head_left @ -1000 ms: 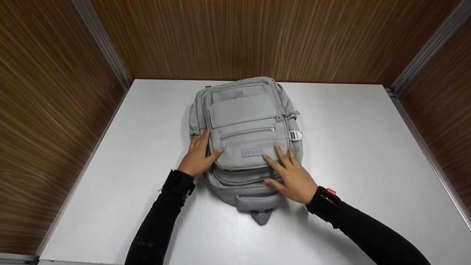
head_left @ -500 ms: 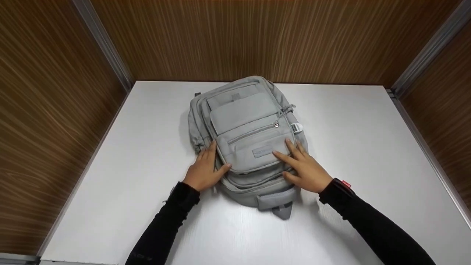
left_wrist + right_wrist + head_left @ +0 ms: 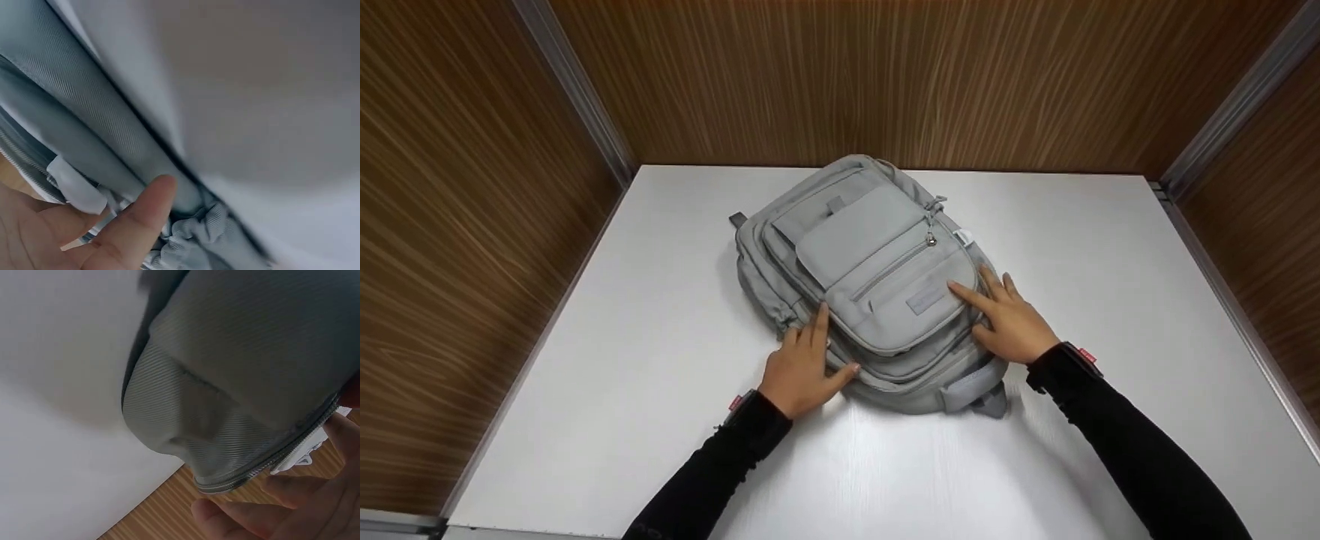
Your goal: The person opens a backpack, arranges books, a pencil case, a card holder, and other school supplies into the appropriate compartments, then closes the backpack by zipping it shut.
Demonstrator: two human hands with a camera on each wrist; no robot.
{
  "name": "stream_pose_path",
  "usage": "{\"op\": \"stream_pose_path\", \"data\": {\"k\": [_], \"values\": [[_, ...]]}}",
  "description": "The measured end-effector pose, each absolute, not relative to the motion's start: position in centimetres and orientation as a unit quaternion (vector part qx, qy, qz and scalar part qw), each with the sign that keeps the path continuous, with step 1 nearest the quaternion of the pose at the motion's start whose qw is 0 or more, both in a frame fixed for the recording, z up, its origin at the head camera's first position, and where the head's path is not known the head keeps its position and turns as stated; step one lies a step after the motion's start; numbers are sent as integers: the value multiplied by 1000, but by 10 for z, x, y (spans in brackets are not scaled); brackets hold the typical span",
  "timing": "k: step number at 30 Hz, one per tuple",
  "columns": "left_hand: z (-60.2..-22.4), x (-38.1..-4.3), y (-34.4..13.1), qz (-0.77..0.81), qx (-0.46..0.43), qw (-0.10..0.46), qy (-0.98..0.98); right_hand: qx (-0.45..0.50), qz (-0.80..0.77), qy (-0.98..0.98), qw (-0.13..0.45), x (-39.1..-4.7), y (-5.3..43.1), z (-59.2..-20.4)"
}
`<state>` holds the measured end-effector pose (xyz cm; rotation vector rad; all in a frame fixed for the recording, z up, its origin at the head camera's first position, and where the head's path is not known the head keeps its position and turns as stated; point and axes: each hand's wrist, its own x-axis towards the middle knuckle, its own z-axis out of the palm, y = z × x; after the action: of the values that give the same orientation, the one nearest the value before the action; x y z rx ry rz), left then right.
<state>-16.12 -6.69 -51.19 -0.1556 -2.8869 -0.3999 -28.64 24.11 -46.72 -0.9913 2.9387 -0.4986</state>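
A light grey backpack lies front side up and slanted, its top towards the back wall. My left hand rests along its lower left side, fingers extended and thumb spread over the lower edge. In the left wrist view, those fingers lie against the fabric beside a gathered side pocket. With fingers spread, my right hand touches the lower right side, one fingertip near the label patch. The right wrist view shows the bag's grey fabric and a zipper near that hand's fingers.
The bag lies on a white table. Wood-grain panels stand behind it and at both sides, joined by metal corner posts. A round zipper pull hangs on the front pocket, and a dark strap tab sticks out at the upper left.
The backpack has turned counterclockwise on the table, its top shifting left and its bottom right. My left hand has moved right and nearer, my right hand right and a little away from me.
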Motion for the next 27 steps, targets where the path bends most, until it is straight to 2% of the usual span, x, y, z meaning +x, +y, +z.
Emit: {"op": "stream_pose_path", "data": {"k": [6,11,13,19,22,27], "values": [[-505,-155,-53,-114,-81,97,-985,-299,-165,940,8,-302,246,-465],[-494,-154,-57,-127,-99,87,-983,-287,-167,943,-27,-298,245,-464],[-487,-157,-64,-149,-94,105,-979,-278,-174,943,-53,-292,242,-462],[-463,-181,-90,-189,-78,215,-955,-263,-216,933,-117,-269,224,-456],[-455,-199,-101,-177,-70,228,-955,-277,-215,930,-108,-255,212,-455],[-452,-225,-109,-161,-48,181,-969,-301,-179,934,-68,-233,194,-461]]}}
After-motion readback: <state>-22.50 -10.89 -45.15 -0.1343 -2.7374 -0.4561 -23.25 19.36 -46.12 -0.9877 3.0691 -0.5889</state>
